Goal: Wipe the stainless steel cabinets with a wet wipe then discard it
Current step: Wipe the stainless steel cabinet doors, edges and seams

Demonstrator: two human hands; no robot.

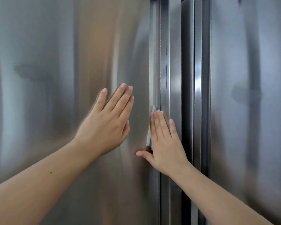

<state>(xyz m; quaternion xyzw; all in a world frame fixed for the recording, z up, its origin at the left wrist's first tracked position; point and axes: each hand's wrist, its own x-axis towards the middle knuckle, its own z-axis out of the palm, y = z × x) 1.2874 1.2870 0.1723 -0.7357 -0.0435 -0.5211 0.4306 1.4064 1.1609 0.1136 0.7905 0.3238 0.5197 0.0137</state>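
Two tall stainless steel cabinet doors fill the head view: a left door (55, 78) and a right door (250, 62). My left hand (107, 124) lies flat on the left door, fingers straight and pointing up. My right hand (164, 140) presses a white wet wipe (149, 135) with straight fingers against the right edge of the left door, at the vertical handle strip (165, 62). Most of the wipe is hidden under the palm; only its left edge and a bit above the fingertips show.
A dark vertical gap (187, 95) runs between the two doors, with a second bright steel strip (199, 86) on its right side. Both door faces show dull smudges and reflections.
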